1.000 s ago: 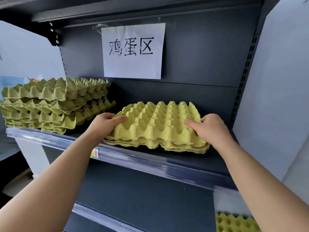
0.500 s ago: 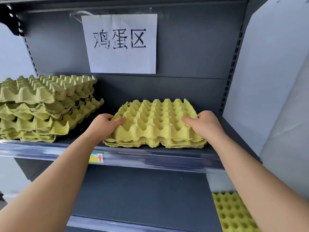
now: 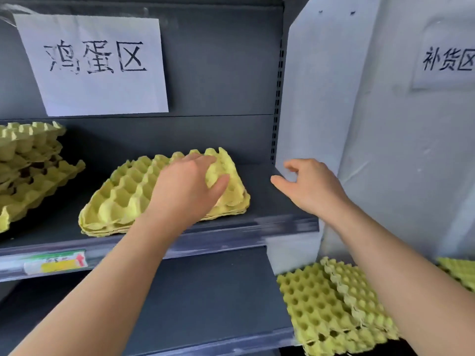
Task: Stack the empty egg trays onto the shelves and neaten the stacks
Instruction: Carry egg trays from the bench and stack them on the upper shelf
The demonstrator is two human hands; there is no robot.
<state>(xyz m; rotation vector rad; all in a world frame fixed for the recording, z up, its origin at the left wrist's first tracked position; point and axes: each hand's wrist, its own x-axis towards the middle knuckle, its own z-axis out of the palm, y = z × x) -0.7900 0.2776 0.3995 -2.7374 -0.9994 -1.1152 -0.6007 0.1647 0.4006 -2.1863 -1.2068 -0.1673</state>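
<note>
left stack (image 3: 28, 170) cropped, shelf label (image 3: 55, 264) seemingly blurred

Soft, cool, even light fills the scene; it is bright on the white side panel (image 3: 321, 98), which looks nearly washed out, and dim on the dark grey shelf (image 3: 262, 201), where the tall stack of trays (image 3: 30, 170) at the left has dark shadow between its layers. Motion blur smears the front rail (image 3: 282, 223), the price label (image 3: 55, 264) and the strokes on the paper sign (image 3: 95, 60). Wide-angle stretch bows straight edges and lengthens the left forearm (image 3: 115, 278) and right forearm (image 3: 385, 265) toward the lower corners.
</note>
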